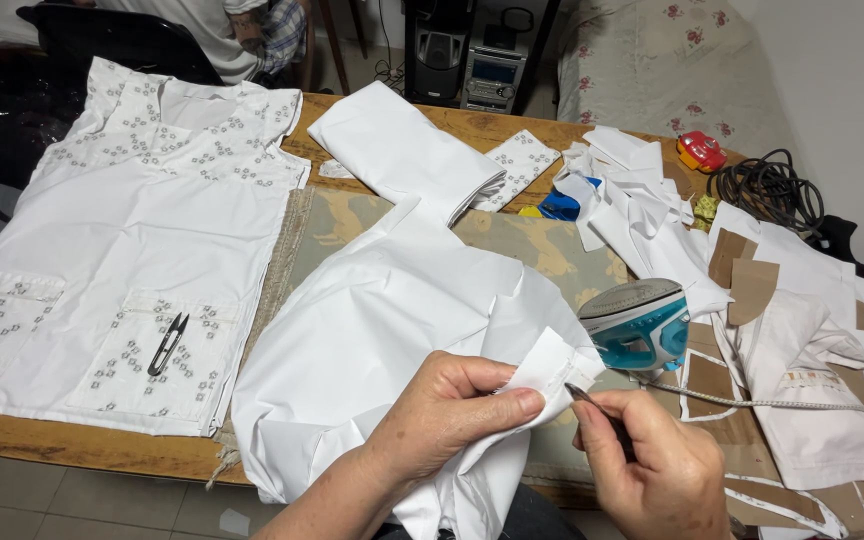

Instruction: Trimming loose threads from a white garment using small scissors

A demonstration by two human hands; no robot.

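Left hand (452, 410) pinches folded white cotton fabric (382, 330) at the counter's (82, 445) near edge. Right hand (652, 470) grips a thin metal pick (584, 396); best kept shallow under stitches.

Single head-worn view, looking steeply down over the table (72, 445), close above the lap
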